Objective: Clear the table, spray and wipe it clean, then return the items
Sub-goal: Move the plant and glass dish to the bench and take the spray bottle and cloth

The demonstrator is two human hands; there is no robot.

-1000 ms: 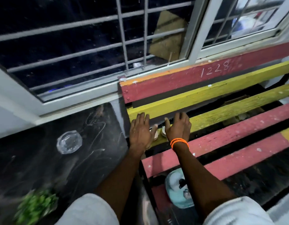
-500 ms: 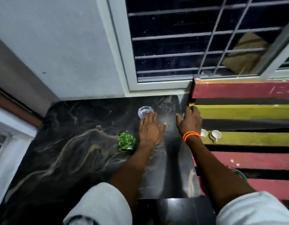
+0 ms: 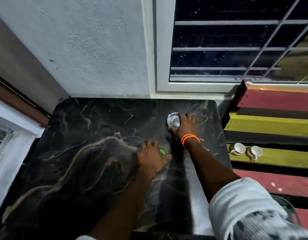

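Observation:
A black marble table [image 3: 90,153] with pale veins fills the middle of the view. My right hand [image 3: 185,125], with an orange band at the wrist, grips a small clear glass bowl [image 3: 173,120] near the table's far right corner. My left hand [image 3: 150,157] covers a small green plant [image 3: 161,152] in the middle of the table; only a few green leaves show past my fingers. Whether the fingers close round the plant is hidden.
A slatted bench [image 3: 274,125] painted red and yellow stands right of the table. Two small white cups [image 3: 239,148] [image 3: 256,151] sit on a yellow slat. A grey wall and a barred window [image 3: 227,45] rise behind the table.
My right hand moved left from the table's right edge onto the glass bowl. My left hand drew back from near the bowl onto the green plant. The view shifted left.

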